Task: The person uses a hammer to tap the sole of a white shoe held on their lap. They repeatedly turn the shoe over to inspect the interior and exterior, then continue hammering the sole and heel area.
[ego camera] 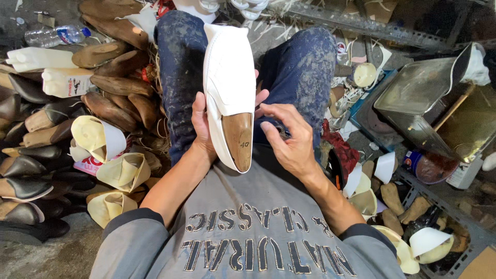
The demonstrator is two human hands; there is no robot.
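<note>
A white leather shoe upper (227, 77) is stretched over a wooden shoe last (238, 139), toe pointing away from me, resting on my lap between my knees in blue jeans. My left hand (202, 126) grips the shoe from its left side, fingers wrapped behind it and showing at its right edge. My right hand (289, 137) hovers just right of the shoe's heel part, fingers curled and pinched together; whether it holds a small tool is unclear.
Wooden lasts (111, 85) and black shoes (23, 188) pile up at left, with curled cream leather pieces (103, 142), a white plastic bottle (64, 81) and a water bottle (54, 35). At right stand a metal tin (421, 93), a glue can (426, 165) and more leather pieces (426, 243).
</note>
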